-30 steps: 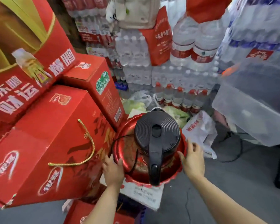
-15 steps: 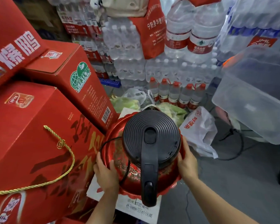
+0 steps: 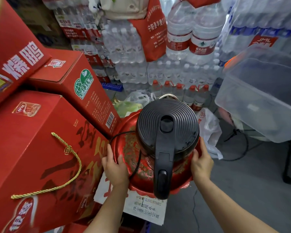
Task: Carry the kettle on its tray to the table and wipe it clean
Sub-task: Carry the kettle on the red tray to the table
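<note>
A black electric kettle (image 3: 166, 130) with a ribbed lid and a long handle pointing toward me stands on a round red tray (image 3: 131, 148) with gold patterning. Its black cord (image 3: 136, 163) loops over the tray's left side. My left hand (image 3: 115, 169) grips the tray's left rim with the thumb on top. My right hand (image 3: 202, 163) clasps the right rim. The tray sits above a white printed carton (image 3: 146, 207).
Stacked red gift boxes (image 3: 40, 148) crowd the left, touching the tray. Shrink-wrapped water bottle packs (image 3: 175, 73) fill the back. A clear plastic bin (image 3: 262, 98) overhangs at right, with a white plastic bag (image 3: 208, 130) and a cable on the grey floor (image 3: 242, 190) below.
Both hands have closed on the tray's rim, and the tray with the kettle now looks larger and closer to me. The view has shifted toward the stack.
</note>
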